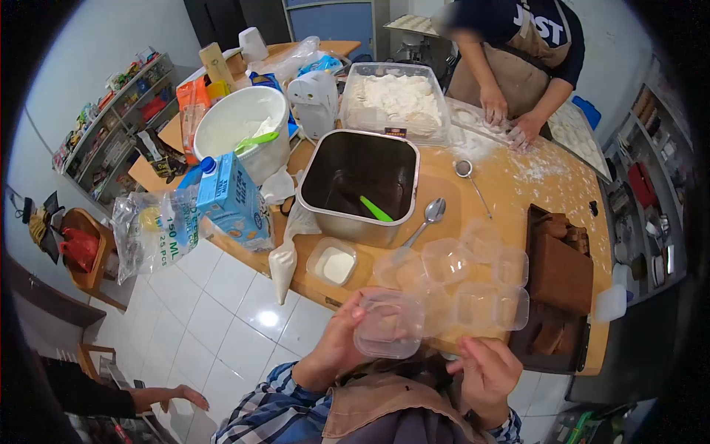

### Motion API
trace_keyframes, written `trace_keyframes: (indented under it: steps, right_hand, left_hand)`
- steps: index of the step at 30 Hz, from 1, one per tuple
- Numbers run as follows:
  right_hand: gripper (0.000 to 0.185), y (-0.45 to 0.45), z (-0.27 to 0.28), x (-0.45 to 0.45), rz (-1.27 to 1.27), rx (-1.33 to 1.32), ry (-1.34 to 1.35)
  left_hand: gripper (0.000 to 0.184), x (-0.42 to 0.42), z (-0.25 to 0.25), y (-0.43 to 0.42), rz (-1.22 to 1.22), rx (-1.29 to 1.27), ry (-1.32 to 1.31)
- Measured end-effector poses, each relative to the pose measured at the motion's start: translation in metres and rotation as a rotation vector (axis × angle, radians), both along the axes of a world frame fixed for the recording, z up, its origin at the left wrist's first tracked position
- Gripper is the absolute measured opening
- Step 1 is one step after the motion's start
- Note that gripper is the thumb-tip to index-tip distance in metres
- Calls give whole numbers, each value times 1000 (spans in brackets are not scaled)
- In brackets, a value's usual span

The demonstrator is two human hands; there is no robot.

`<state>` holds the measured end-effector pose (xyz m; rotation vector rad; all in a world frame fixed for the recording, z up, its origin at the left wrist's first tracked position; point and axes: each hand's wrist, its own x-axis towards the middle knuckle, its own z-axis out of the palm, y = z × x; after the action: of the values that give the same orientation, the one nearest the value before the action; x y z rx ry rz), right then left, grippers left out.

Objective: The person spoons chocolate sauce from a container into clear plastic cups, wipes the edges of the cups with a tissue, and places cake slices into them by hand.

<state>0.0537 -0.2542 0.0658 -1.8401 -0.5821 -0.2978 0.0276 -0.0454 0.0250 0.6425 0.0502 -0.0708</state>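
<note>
My left hand [336, 337] is closed on a clear plastic container [389, 325], thumb at its rim, held above the table's front edge. To the right, my right hand [484, 374] is half curled with thumb and fingers apart, and nothing shows in it. Several clear plastic containers [447, 263] stand on the table just beyond my hands. One container with a white filling [333, 265] sits to the left. Beside it, a white-filled piping bag [282, 270] hangs tip down over the table edge. Farther back, a metal pan [359, 181] has dark residue inside and a green-handled utensil [376, 209].
At right, a dark tray [521, 337] bears brown cake [562, 270]. A spoon [425, 220], small strainer [464, 169], milk carton [235, 201], white bucket [244, 126] and flour tub [396, 103] occupy the table [458, 203]. Across it, a person's hands [510, 122] work in flour. Another person's hand [185, 397] shows lower left.
</note>
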Motion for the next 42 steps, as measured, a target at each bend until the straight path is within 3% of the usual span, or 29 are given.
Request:
trace_keyframes:
  steps: [3, 7, 11, 13, 17, 19, 22, 29, 34, 38, 42]
  right_hand:
    - [17, -15, 5, 15, 232, -354, -235]
    - [14, 8, 33, 31, 277, -371, -355]
    - [19, 6, 47, 67, 149, -297, -258]
    - [16, 16, 47, 115, 162, -444, -427]
    - [15, 53, 1, 209, 395, -636, -329]
    - [16, 75, -12, 233, 376, -884, -244]
    - [14, 98, -28, 250, 379, -1039, -70]
    - [20, 118, -70, 271, 397, -1266, -138]
    - [17, 120, -34, 244, 459, -1347, -183]
    - [12, 109, -65, 265, 366, -1252, -545]
    - [11, 95, -34, 255, 213, -1214, -827]
  left_hand:
    - [54, 1, 0, 3, 53, 6, -17]
    - [53, 3, -5, 10, 45, -22, -55]
    - [64, 6, 5, 28, 292, 165, -24]
    - [63, 6, 5, 32, 391, 188, -31]
    - [61, -2, 8, 34, 421, 191, -36]
    - [60, -8, 5, 34, 426, 194, -26]
    - [59, -12, -2, 41, 488, 183, 6]
    - [59, -6, -11, 53, 452, 158, 0]
    - [60, -1, -12, 48, 399, 156, -8]
    - [60, -3, -12, 48, 401, 155, -12]
    - [61, -2, -8, 39, 435, 168, 5]
